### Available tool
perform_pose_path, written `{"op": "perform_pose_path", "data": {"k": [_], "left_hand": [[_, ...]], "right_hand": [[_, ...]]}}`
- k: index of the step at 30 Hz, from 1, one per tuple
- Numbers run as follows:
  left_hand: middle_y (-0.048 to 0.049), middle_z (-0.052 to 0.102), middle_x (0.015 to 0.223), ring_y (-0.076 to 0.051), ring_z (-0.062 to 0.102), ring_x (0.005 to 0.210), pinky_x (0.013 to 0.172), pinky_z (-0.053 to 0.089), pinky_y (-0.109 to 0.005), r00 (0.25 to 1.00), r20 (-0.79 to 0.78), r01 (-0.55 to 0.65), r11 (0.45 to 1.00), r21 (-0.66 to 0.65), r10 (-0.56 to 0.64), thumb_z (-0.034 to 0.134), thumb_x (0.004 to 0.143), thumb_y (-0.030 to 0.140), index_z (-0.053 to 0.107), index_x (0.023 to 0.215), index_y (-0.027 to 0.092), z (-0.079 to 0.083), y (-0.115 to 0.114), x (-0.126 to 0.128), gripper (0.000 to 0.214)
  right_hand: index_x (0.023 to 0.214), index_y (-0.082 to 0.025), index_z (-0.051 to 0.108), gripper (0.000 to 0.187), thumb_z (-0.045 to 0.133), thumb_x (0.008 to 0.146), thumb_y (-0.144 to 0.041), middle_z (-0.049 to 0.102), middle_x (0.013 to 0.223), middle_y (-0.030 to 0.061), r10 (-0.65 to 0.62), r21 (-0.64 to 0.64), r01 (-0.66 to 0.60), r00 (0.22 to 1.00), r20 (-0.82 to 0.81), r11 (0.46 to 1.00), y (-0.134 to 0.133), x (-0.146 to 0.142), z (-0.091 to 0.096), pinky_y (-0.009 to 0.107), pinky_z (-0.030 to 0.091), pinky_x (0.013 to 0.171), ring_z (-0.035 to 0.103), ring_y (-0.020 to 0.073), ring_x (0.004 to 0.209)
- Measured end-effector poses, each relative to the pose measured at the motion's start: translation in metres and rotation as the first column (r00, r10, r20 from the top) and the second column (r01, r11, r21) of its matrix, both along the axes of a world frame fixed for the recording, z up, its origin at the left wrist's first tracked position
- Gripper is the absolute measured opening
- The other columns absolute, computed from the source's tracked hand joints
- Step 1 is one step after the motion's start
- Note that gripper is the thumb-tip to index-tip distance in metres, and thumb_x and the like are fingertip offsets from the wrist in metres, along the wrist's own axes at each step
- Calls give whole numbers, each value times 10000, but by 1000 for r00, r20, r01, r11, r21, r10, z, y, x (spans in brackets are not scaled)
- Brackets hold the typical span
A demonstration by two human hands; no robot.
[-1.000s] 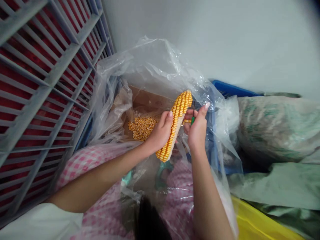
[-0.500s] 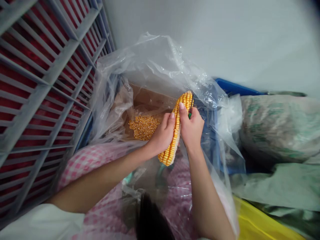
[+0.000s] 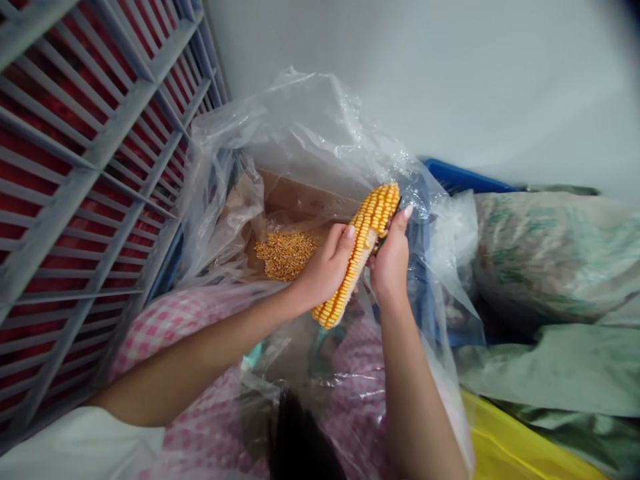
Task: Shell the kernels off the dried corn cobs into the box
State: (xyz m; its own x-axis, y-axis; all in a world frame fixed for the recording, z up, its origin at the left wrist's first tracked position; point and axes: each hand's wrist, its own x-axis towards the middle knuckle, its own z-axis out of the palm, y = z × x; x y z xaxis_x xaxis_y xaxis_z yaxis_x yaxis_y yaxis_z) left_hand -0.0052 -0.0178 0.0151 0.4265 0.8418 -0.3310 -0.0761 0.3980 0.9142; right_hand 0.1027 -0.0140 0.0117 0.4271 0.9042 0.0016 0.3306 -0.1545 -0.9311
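A yellow ear of corn (image 3: pixel 379 210) is held at a slant over the plastic-lined container, with a pale stripped strip along its right side. My left hand (image 3: pixel 323 270) is wrapped around its lower half, thumb on the kernels. My right hand (image 3: pixel 393 263) is at the ear's right side, closed around a small dark tool with a green part (image 3: pixel 382 243), mostly hidden by the fingers and corn. The right thumb points up, off the kernels. Below and left of the ear, a pile of loose corn kernels (image 3: pixel 284 257) lies in the container.
Clear plastic sheeting (image 3: pixel 310 107) lines a blue crate (image 3: pixel 423 267) and spreads over my lap. A grey slatted crate (image 3: pixel 107 143) rises at the left. To the right are a stuffed sack (image 3: pixel 550 253), green cloth (image 3: pixel 560 367) and a yellow sheet (image 3: pixel 515 443). A pale wall stands behind.
My right thumb has come off the front of the ear and my right hand has shifted slightly down and right. The ear is tilted further right, with its stripped strip more exposed.
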Motion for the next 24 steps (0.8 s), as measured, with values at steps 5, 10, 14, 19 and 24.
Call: {"op": "perform_pose_path", "data": {"k": [5, 10, 14, 19, 24], "left_hand": [[42, 477, 610, -74, 483, 419, 384, 397, -189, 991, -125, -24, 988, 154, 43, 263, 857, 552, 407, 959, 242, -5, -2, 0, 356], [54, 459, 545, -100, 483, 354, 337, 400, -219, 1000, -19, -10, 1000, 24, 10, 263, 835, 591, 380, 910, 236, -6, -1, 0, 381], [61, 472, 538, -108, 494, 330, 312, 405, -227, 999, 35, -4, 999, -54, 5, 293, 826, 593, 380, 901, 240, -9, 0, 1, 371], [52, 494, 519, -107, 498, 330, 319, 413, -226, 995, 101, 20, 985, -169, -3, 259, 834, 589, 399, 936, 224, -3, -1, 2, 404], [34, 509, 523, -106, 499, 347, 329, 411, -224, 984, 173, 66, 979, -195, -32, 250, 826, 602, 420, 961, 205, 4, 0, 1, 453]], "right_hand": [[574, -194, 456, 542, 330, 745, -693, 399, 503, -38, -118, -45, 116, 992, -40, 992, 3, -5, 4, 240, 278, 474, 348, 96, 471], [579, -186, 462, 487, 441, 720, -651, 386, 518, -51, -145, -19, 144, 989, -41, 989, 5, -10, 1, 225, 264, 469, 327, 82, 482], [608, -186, 466, 472, 414, 744, -636, 409, 539, -46, -185, -10, 185, 978, -93, 983, 6, -15, -5, 224, 294, 491, 348, 84, 493], [598, -193, 434, 460, 407, 756, -624, 394, 534, -50, -210, 10, 215, 964, -165, 977, 5, -18, -4, 227, 297, 478, 348, 83, 478], [607, -200, 448, 528, 277, 780, -668, 436, 516, -35, -207, 7, 211, 963, -171, 977, 3, -11, 4, 240, 312, 463, 384, 97, 450]]}}
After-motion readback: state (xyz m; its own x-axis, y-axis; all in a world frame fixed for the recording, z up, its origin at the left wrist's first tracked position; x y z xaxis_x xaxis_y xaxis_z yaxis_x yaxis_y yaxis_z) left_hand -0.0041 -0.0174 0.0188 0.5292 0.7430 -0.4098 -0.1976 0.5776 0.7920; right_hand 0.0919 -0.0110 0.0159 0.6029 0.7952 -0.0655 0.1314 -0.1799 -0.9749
